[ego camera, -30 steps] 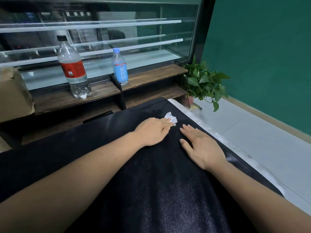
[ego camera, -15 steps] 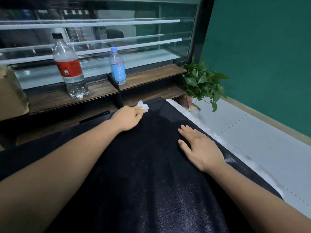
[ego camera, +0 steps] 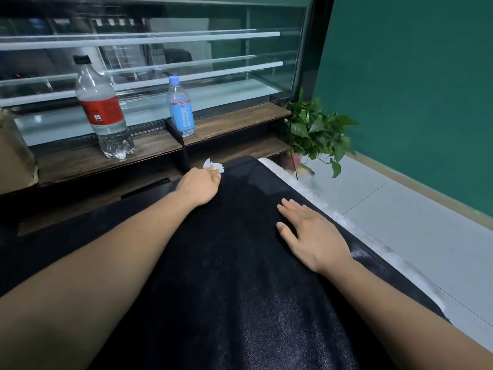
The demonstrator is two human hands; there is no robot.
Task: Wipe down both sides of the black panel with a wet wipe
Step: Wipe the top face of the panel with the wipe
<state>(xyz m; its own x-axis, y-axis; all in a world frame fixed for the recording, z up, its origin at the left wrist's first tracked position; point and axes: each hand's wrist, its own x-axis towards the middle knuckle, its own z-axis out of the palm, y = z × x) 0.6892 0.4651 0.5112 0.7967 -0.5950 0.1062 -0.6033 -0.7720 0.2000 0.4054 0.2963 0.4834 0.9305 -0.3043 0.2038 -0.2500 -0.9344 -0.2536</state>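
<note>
White wipe, left hand: we had our left hand [ego camera: 198, 186] curled round the crumpled wet wipe [ego camera: 213, 166], grasping it at the far edge of the black panel [ego camera: 240, 276], with a white tuft poking out past the fingertips.
Right hand: our right hand [ego camera: 312, 233] lay released and flat on the panel near its right edge, fingers straight, grasping nothing.
What shifted: a second earlier the left hand had been mid-panel, just beside the right hand. Half a second earlier it had reached the far edge, and it sat at much the same spot now. The right hand had not moved.
Panel: it lay flat, one face up, running from under our forearms to the wooden shelf [ego camera: 234, 124]. A faint damp sheen [ego camera: 253, 180] showed near its far end.
Meaning for the task: we judged that one outward stroke had ended at the edge and that a return or neighbouring stroke was due. The upper face looked only partly covered, and the other face had not yet been turned up.
White strip: a pale band [ego camera: 322, 204] ran along the panel's right edge, beside the tiled floor [ego camera: 413, 222].
Shelf: a red-label bottle [ego camera: 102, 110] and a blue-label bottle [ego camera: 181, 108] stood upright, well apart.
Corner: a potted plant [ego camera: 317, 132] stood just beyond the far right corner.
</note>
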